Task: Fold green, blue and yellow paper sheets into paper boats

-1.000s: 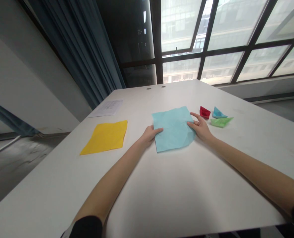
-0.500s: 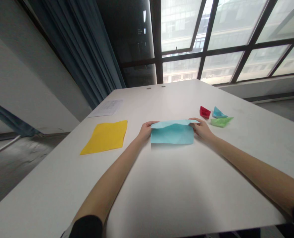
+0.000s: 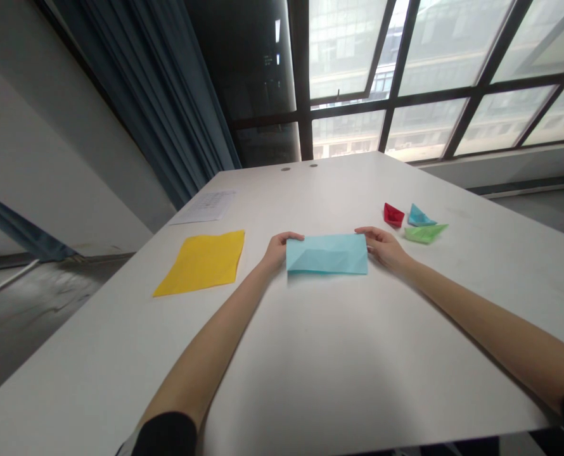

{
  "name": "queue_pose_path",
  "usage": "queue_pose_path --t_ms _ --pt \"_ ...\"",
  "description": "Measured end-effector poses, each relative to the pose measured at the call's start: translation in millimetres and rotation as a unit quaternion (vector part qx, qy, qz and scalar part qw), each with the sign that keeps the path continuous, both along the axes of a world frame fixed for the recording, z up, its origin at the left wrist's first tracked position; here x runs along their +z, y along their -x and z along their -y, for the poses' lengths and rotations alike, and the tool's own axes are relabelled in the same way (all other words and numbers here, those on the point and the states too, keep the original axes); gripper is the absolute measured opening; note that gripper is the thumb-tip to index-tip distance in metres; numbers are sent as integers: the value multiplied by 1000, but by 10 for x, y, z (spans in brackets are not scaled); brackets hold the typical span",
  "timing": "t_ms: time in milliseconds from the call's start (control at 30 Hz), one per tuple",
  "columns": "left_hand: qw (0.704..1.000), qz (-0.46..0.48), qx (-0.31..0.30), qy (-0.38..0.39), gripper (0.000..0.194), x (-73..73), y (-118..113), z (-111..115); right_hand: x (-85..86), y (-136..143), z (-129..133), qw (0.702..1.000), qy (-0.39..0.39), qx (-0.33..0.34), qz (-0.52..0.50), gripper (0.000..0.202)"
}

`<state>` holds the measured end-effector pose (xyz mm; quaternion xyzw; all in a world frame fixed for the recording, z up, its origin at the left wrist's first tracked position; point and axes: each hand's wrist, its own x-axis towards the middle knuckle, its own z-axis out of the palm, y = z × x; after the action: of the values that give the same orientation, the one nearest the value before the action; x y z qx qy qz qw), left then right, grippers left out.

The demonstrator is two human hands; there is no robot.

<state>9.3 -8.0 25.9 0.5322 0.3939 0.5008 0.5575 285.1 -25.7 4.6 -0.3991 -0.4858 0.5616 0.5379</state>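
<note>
Head view — light-blue sheet [image 3: 327,254], open earlier — now folded double.

I note the person's left hand [image 3: 280,248] with fingers extended inward, roughly level with the right hand [image 3: 384,247], whose index finger [image 3: 364,230] points leftward. Behind each hand, a bare forearm slants outward.

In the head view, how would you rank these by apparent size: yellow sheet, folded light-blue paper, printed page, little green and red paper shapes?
1. Yellow sheet
2. Folded light-blue paper, only somewhat smaller
3. Printed page, lying farther off
4. Green paper shape
5. Red paper shape
</note>
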Motion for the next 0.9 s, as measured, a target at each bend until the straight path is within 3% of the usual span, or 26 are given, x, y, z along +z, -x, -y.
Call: queue_pose_path --t_ms 100,300,433,500,633,733,833,900 --pt "998 -38 -23 -40 27 10 2 25 21 6 18 1000 -21 18 4 26" --pt "990 -76 1 -116 23 51 -41 82 111 8 55 999 35 12 -25 19" --pt "983 -90 -19 -161 19 105 -84 109 142 25 72 1000 19 2 14 26" --pt "985 -89 -45 -139 18 126 -79 101 128 31 65 999 6 -4 40 33" --pt "996 -60 -58 -23 19 156 21 30 70 10 22 997 -8 -24 71 37" --pt "995 -24 -92 15 27 225 122 -13 60 -4 4 995 -28 -30 87 37" --pt "989 -132 -69 -18 33 358 156 17 118 20 25 991 -66 -29 111 37" --pt "961 -252 -79 -87 33 464 129 73 186 53 51 983 -103 -36 146 36"
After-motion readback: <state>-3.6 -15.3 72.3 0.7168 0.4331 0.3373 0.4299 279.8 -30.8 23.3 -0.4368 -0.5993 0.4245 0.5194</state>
